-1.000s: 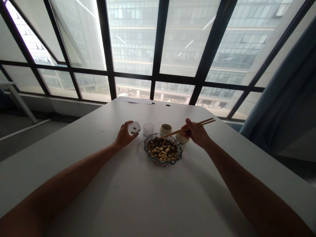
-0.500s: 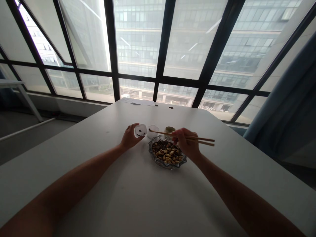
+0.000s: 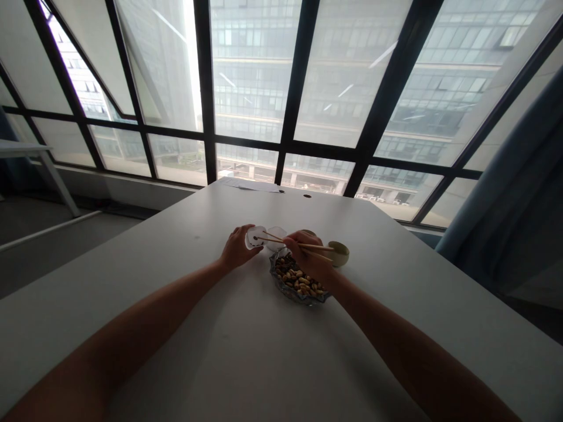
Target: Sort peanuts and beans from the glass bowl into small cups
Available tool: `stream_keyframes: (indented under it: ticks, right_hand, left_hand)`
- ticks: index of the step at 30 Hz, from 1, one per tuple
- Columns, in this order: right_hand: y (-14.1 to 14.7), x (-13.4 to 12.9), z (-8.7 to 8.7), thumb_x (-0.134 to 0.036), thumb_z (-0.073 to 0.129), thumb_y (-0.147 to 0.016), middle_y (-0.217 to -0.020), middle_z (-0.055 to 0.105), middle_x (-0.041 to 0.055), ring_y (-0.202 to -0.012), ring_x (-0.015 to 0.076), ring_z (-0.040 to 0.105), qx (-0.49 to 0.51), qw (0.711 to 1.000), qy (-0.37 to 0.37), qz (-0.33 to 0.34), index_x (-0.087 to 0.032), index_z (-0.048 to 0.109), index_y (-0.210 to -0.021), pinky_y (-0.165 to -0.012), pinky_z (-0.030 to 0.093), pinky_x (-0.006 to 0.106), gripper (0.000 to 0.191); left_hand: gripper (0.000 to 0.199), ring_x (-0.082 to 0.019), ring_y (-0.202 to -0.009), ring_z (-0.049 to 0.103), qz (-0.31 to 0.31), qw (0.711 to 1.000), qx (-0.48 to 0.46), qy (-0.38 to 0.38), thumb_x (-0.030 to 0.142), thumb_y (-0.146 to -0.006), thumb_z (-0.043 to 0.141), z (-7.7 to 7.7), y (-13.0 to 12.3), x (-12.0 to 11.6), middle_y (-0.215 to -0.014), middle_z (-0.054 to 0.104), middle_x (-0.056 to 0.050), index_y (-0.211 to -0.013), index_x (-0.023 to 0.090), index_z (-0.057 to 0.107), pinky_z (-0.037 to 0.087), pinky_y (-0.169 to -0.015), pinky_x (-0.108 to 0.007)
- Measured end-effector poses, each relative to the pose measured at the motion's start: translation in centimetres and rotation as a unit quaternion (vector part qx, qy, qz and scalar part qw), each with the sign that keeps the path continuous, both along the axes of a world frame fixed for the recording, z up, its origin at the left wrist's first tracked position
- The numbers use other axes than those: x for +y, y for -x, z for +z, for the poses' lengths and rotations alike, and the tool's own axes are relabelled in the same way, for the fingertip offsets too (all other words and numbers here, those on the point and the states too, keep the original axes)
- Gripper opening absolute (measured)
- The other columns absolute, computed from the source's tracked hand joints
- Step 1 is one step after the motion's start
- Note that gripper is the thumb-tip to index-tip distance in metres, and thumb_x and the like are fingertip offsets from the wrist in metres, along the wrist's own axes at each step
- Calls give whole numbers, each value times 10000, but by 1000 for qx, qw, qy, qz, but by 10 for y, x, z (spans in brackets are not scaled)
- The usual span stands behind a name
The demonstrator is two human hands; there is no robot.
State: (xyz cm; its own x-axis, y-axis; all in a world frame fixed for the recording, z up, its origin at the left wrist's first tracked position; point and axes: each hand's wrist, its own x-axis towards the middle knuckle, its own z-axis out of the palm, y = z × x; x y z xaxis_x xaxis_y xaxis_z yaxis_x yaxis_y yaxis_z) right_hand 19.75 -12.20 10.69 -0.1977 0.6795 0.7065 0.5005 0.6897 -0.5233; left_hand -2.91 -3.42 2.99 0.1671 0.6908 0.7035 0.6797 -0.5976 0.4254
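Observation:
My left hand grips a small white cup, tilted so its inside faces me; several dark seeds lie in it. My right hand is closed around a pair of wooden chopsticks. Their tips reach left over the mouth of the tilted cup and stand slightly apart. Below my right hand sits a clear scalloped glass bowl, holding pistachios and dark seeds; the hand hides part of it. A second translucent cup stands just behind the chopstick tips.
A greenish round cup stands right of my right hand, and another is partly hidden behind it. White paper lies at the white table's far edge. Windows rise beyond; a blue curtain hangs at right.
My right hand has moved left with the chopsticks, whose tips went from beside the tilted cup to over its mouth. The seed at the tips no longer shows there. The right greenish cup came into view.

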Motion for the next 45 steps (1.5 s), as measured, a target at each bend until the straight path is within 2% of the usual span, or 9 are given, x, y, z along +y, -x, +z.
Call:
stream_keyframes:
  ticks: [4, 7, 17, 22, 26, 31, 36, 41, 45]
  right_hand:
    - [-24, -13, 3, -618, 452, -976, -569, 642, 22, -406, 118, 529, 96, 993, 50, -44, -193, 653, -740, -390, 416, 248, 526]
    - [-43, -17, 5, -725, 514, -890, -459, 580, 12, -359, 115, 501, 170, 979, 87, -64, -186, 645, -667, -347, 384, 232, 598]
    - [-61, -14, 3, -800, 611, -757, -452, 595, 17, -358, 118, 529, 126, 976, 174, -21, -181, 641, -645, -346, 406, 226, 630]
    - [-63, -13, 7, -825, 600, -737, -429, 586, 17, -327, 112, 511, 147, 974, 170, -33, -180, 632, -621, -321, 393, 217, 657]
    - [-71, -6, 8, -834, 601, -722, -407, 577, 28, -293, 111, 486, 204, 960, 171, -89, -176, 618, -584, -292, 383, 216, 673]
    - [-87, 5, 6, -785, 593, -769, -389, 573, 37, -262, 116, 462, 236, 945, 181, -138, -182, 606, -570, -260, 374, 222, 636]
    - [-97, 11, 3, -777, 618, -755, -384, 569, 31, -271, 119, 474, 241, 943, 186, -133, -181, 616, -578, -267, 388, 223, 621]
    - [-103, 11, 9, -785, 623, -742, -371, 565, 34, -264, 125, 467, 257, 937, 191, -140, -182, 617, -568, -264, 382, 233, 628]
    - [-113, 4, 24, -781, 607, -767, -378, 566, 33, -272, 120, 474, 234, 951, 144, -143, -174, 620, -574, -277, 387, 230, 637]
  left_hand:
    - [650, -299, -1160, 631, 25, 999, 2, 33, 363, -733, 792, 3, -1, -2, -1247, 666, -119, -1300, 207, 515, 503, -1019, -437]
    - [671, -302, -1130, 654, 56, 995, 11, 81, 423, -758, 775, 7, -2, -5, -1226, 683, -127, -1330, 191, 511, 498, -1014, -434]
    - [692, -306, -1144, 667, 112, 975, 38, 188, 535, -827, 683, 18, 0, -11, -1206, 701, -135, -1390, 175, 503, 478, -1015, -408]
    - [670, -338, -1206, 628, 121, 978, 30, 168, 521, -816, 678, 10, 2, -4, -1285, 664, -169, -1362, 175, 505, 454, -1050, -466]
    - [654, -385, -1273, 568, 131, 984, 24, 122, 452, -792, 686, 5, 4, -1, -1390, 591, -201, -1351, 175, 489, 450, -1045, -530]
    - [698, -378, -1359, 482, 97, 993, 71, -14, 453, -779, 697, 24, 1, -9, -1462, 534, -181, -1386, 203, 460, 384, -1104, -537]
    - [583, -355, -1265, 563, 29, 986, 161, -24, 472, -831, 655, 49, -27, -15, -1350, 638, -148, -1338, 207, 546, 298, -1152, -545]
    - [562, -339, -1244, 581, 22, 976, 205, 67, 494, -877, 589, 69, -72, -7, -1294, 676, -148, -1338, 173, 570, 354, -1112, -512]
    - [738, -337, -1288, 561, -27, 957, 238, 163, 623, -832, 613, 82, -110, 8, -1378, 629, -154, -1422, 197, 493, 405, -1076, -477]
